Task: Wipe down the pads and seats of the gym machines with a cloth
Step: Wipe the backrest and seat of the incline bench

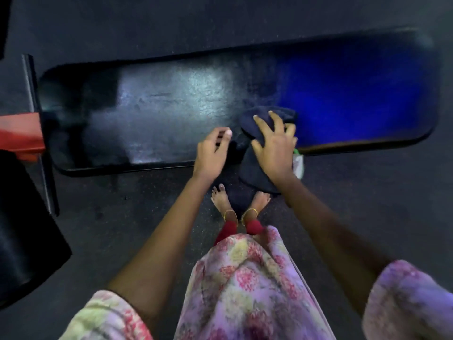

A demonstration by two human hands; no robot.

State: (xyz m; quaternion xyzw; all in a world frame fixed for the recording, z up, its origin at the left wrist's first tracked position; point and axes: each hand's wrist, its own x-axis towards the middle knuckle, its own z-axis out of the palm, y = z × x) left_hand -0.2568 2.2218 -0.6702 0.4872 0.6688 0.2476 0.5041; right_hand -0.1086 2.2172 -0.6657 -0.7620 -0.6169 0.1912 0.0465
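**Wiping the bench pad, near edge**

We are mid-wipe on the bench (171,106). Our right hand (274,148) lies on the dark cloth (257,168), its grip curled over the bunched fabric — the cloth hangs over the pad's near edge at 6 o'clock. Our left hand (212,153) hovers just beside it, fingers loosely bent, holding nothing. Next, we judge, comes a sweep toward 3 o'clock — the blue-lit end.

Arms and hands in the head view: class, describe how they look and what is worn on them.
Both arms are bare from above the elbow down. Each ends in a short loose sleeve, the left sleeve and right sleeve, of pale lilac cloth with pink and yellow flowers. The left hand and right hand wear no gloves; no rings or bangles show.
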